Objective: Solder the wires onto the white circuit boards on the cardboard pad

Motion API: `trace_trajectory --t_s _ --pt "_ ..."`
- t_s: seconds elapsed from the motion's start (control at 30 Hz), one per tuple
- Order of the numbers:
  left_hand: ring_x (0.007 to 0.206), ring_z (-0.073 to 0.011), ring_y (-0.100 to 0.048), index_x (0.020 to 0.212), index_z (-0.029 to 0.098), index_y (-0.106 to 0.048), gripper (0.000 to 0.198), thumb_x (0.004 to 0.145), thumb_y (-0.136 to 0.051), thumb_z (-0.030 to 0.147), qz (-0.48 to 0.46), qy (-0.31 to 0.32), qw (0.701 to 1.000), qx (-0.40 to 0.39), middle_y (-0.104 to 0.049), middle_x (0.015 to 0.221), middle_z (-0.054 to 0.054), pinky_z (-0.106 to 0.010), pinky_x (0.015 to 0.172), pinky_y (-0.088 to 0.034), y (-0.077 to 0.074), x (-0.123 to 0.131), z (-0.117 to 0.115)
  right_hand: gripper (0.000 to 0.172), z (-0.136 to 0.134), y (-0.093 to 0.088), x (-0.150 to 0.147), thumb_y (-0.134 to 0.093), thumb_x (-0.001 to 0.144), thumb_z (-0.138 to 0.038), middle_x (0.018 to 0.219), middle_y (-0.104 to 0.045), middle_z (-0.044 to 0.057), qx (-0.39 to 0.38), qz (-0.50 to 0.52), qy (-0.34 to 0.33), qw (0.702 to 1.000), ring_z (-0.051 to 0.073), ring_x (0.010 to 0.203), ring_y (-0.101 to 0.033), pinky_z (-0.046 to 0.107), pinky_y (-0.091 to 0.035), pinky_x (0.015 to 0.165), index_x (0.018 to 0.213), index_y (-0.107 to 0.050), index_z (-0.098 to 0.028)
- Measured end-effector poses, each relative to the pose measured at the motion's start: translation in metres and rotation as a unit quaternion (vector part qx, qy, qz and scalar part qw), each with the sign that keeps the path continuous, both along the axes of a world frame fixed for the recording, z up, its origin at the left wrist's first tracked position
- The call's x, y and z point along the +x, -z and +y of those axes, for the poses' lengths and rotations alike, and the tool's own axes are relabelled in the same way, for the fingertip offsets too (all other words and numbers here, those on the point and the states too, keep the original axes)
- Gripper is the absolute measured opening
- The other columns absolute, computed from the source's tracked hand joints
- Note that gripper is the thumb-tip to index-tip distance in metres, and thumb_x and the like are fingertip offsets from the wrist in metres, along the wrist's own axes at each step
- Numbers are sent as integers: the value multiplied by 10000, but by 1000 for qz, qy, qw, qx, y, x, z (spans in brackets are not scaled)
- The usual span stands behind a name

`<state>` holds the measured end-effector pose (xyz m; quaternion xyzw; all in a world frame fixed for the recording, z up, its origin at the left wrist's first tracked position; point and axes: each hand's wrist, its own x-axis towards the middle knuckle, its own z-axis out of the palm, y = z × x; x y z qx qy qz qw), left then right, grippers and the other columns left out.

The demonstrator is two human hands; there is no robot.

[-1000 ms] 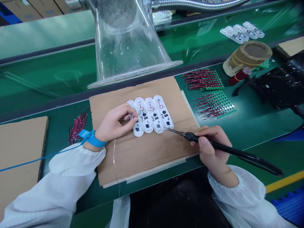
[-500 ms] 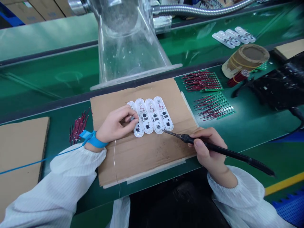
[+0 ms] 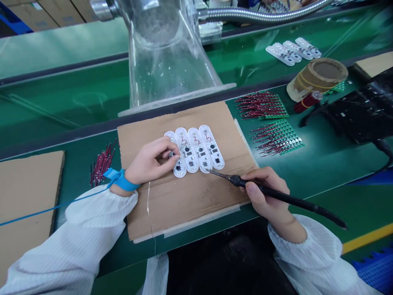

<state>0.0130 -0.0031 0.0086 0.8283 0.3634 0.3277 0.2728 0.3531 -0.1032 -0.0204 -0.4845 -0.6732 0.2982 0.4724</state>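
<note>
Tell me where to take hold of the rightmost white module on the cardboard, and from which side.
Grip the rightmost white module by its rounded far end, coming from the far side of the cardboard. That end stands free, while its left edge lies tight beside the next module. Avoid the near end: the soldering iron in the right hand has its tip close by.

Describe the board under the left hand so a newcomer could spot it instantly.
On the green workbench, a brown cardboard sheet carries four white oblong boards side by side. The leftmost board is the one the left hand reaches over, partly hiding it.
</note>
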Motion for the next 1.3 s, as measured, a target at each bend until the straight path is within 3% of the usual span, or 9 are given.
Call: trace_trajectory --t_s 0.4,0.53,0.67,0.93,1.3 --pt "627 -102 -462 936 194 -686 72 975 -662 139 2 8 1000 1 -562 759 29 -264 630 -412 0 0 0 62 0 -1 0 -762 1023 -288 844 -780 4 4 -3 -11 1000 183 619 -741 298 -591 543 1083 -745 -288" --pt "616 -104 -453 933 200 -691 51 963 -678 161 -18 -3 1000 -14 -555 758 31 -273 623 -400 -1 -4 3 80 -2 -5 -3 -744 1040 -312 886 -760 16 -2 55 8 998 176 653 -740 306 -609 589 1100 -740 -260" --pt "614 -102 -431 909 203 -668 57 930 -708 169 -44 -25 998 -31 -499 744 44 -266 614 -376 -2 -10 7 110 -3 -11 -14 -699 1078 -368 803 -725 13 -20 117 34 992 183 629 -711 323 -608 597 1086 -721 -260" --pt "609 -107 -437 917 196 -667 37 941 -694 199 -24 -27 998 -43 -504 738 39 -265 619 -385 -2 -10 9 120 -3 3 -14 -740 1043 -395 818 -737 35 -4 54 49 997 200 632 -689 340 -570 561 1015 -746 -278" --pt "615 -101 -394 918 198 -664 34 918 -698 201 -45 -52 996 -58 -437 750 45 -241 578 -343 -1 -12 9 150 -3 2 -14 -717 1048 -439 787 -704 38 -10 35 49 998 218 626 -674 366 -563 544 1008 -715 -295"
